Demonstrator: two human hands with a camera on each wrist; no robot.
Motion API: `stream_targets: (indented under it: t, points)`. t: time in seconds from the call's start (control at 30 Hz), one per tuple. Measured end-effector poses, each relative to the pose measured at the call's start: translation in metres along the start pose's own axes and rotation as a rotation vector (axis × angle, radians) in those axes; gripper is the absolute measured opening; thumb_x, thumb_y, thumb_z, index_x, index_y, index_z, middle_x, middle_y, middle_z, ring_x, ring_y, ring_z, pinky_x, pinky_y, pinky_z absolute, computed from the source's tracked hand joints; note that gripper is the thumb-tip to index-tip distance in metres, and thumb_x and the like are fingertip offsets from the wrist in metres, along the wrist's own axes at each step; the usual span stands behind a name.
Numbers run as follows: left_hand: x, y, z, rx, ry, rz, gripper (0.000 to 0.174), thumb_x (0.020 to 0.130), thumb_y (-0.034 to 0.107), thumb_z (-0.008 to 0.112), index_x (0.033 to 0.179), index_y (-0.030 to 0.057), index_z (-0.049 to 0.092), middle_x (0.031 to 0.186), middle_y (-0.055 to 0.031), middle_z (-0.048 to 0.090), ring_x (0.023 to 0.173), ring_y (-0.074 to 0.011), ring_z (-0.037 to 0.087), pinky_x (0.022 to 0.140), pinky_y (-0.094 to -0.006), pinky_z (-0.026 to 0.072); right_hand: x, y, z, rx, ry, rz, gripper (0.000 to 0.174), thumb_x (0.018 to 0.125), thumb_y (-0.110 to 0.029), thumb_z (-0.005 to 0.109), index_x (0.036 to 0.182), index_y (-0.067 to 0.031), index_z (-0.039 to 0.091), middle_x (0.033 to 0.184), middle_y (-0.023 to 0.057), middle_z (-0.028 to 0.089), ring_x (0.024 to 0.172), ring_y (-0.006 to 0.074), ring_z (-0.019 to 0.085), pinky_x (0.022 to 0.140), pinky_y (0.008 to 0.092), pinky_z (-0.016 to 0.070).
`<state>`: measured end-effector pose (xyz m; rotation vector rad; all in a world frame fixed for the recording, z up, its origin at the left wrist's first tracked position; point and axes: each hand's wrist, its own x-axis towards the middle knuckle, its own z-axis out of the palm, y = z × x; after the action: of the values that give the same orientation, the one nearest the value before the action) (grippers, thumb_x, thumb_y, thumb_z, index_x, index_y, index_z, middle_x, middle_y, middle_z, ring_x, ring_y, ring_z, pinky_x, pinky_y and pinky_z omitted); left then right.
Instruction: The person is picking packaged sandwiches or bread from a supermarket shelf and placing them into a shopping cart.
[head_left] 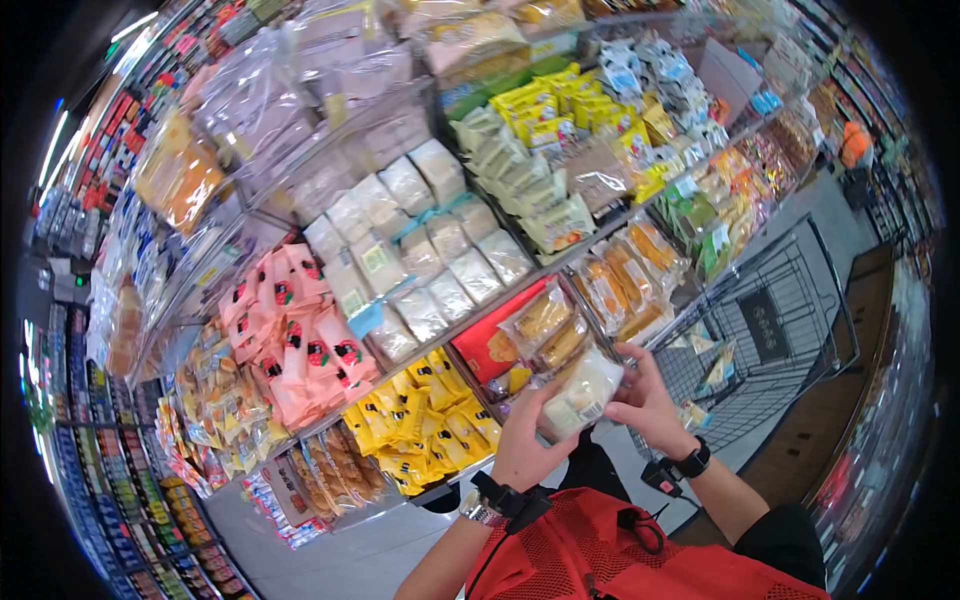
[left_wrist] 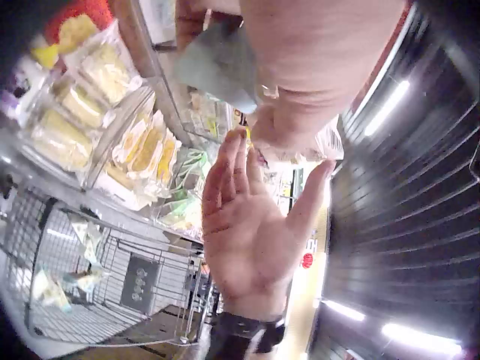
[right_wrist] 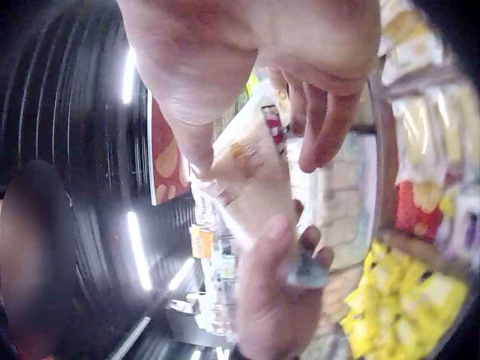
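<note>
A white food packet in clear plastic (head_left: pixel 582 395), with a barcode on its lower end, is held in front of the body over the display's near edge. My left hand (head_left: pixel 530 440) grips it from the left, its thumb lying across the front in the right wrist view. On the other side, my right hand (head_left: pixel 655 410) has its thumb touching the packet's edge. In the left wrist view the right hand (left_wrist: pixel 247 232) shows its palm, fingers straight and thumb spread. Printing and a red-and-black mark show on the packet (right_wrist: pixel 255 180) in the right wrist view.
Divided bins hold white packets (head_left: pixel 440 250), pink packets (head_left: pixel 300 340), yellow packets (head_left: pixel 425 410) and long wrapped pastries (head_left: pixel 625 275). A wire shopping cart (head_left: pixel 800 270) stands at the right with several triangular packs inside. A far person in orange (head_left: pixel 855 145) is in the aisle.
</note>
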<state>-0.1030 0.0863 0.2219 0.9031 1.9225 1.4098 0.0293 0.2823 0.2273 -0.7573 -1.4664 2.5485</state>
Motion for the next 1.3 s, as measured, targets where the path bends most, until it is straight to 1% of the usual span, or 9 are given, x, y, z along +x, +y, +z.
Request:
stream_targets:
  t: [0.1,0.27,0.4,0.53,0.63,0.8,1.03,1.23,1.3]
  points:
    - [-0.012,-0.003,-0.027,0.075,0.26,0.122,0.073,0.076,0.012,0.085,0.142,0.0051,0.055,0.126,-0.0182,0.063,0.118,-0.0397,0.063,0.098,-0.0428,0.0525,0.019,0.014,0.064,0.008,-0.108,-0.021,0.111,0.078,-0.004,0.091,0.159,-0.0183,0.017,0.147,0.0137,0.049,0.129,0.0264,0.058,0.105,0.0421,0.0524]
    - [-0.03,-0.013,-0.07,0.16,0.352,0.183,0.092,0.079,0.02,0.088,0.155,0.0042,0.04,0.143,-0.0239,0.053,0.128,-0.0418,0.057,0.105,-0.0449,0.0506,0.074,0.016,0.16,-0.232,-0.003,-0.238,0.098,0.08,-0.004,0.088,0.156,-0.0105,0.027,0.138,0.0111,0.053,0.124,0.0205,0.056,0.103,0.0376,0.0519]
    - [-0.049,-0.023,-0.114,0.034,0.386,0.132,0.081,0.08,0.017,0.088,0.148,0.0007,0.048,0.137,-0.0196,0.057,0.116,-0.0308,0.063,0.098,-0.0394,0.0525,0.159,-0.006,0.176,-0.422,-0.034,-0.29,0.085,0.081,-0.01,0.089,0.15,-0.0089,0.039,0.129,0.0081,0.06,0.116,0.0166,0.061,0.097,0.036,0.0545]
    - [-0.083,-0.04,-0.144,0.064,0.411,0.06,0.058,0.09,0.017,0.078,0.139,-0.0012,0.054,0.129,-0.0207,0.062,0.113,-0.036,0.064,0.098,-0.0414,0.052,0.231,-0.038,0.207,-0.644,-0.133,-0.159,0.062,0.088,-0.024,0.085,0.139,-0.0018,0.057,0.118,0.007,0.069,0.104,0.0145,0.066,0.09,0.0325,0.0555]
    - [-0.104,-0.056,-0.153,0.08,0.411,0.081,0.058,0.087,0.01,0.079,0.138,0.0001,0.055,0.12,-0.0173,0.062,0.106,-0.0288,0.065,0.091,-0.0383,0.053,0.28,-0.021,0.216,-0.568,-0.153,-0.105,0.061,0.09,-0.037,0.083,0.131,0.0027,0.064,0.118,0.0085,0.071,0.103,0.0149,0.067,0.09,0.0305,0.0545]
    - [-0.131,-0.074,-0.157,0.02,0.401,0.023,0.055,0.088,0.005,0.076,0.139,0.0004,0.055,0.122,-0.0172,0.061,0.105,-0.0279,0.065,0.089,-0.0372,0.0534,0.322,0.008,0.224,-0.953,0.096,-0.22,0.081,0.092,-0.063,0.07,0.126,0.0104,0.063,0.116,0.0139,0.072,0.102,0.0206,0.068,0.092,0.0319,0.0519]
    - [-0.136,-0.075,-0.169,-0.029,0.347,0.026,0.055,0.089,0.003,0.074,0.14,0.0007,0.053,0.125,-0.0167,0.06,0.108,-0.0279,0.064,0.09,-0.0369,0.0535,0.319,0.011,0.25,-0.965,0.161,-0.242,0.071,0.096,-0.061,0.065,0.118,0.006,0.068,0.096,0.0151,0.071,0.093,0.025,0.066,0.084,0.0398,0.0502]
    - [-0.128,-0.075,-0.172,-0.039,0.322,0.035,0.052,0.09,0.004,0.074,0.138,0.0013,0.054,0.123,-0.0162,0.061,0.107,-0.028,0.064,0.09,-0.0366,0.0529,0.302,-0.004,0.264,-1.062,0.064,-0.357,0.067,0.105,-0.05,0.055,0.136,0.0089,0.056,0.116,0.027,0.07,0.11,0.0377,0.067,0.097,0.0423,0.0487]
    - [-0.123,-0.073,-0.168,-0.027,0.323,0.035,0.051,0.09,0.004,0.074,0.137,0.0014,0.055,0.121,-0.0161,0.061,0.107,-0.0276,0.064,0.09,-0.0362,0.0529,0.321,0.015,0.244,-1.041,-0.07,-0.489,0.07,0.107,-0.047,0.053,0.153,0.0044,0.043,0.148,0.0276,0.054,0.142,0.036,0.049,0.118,0.0387,0.0354]
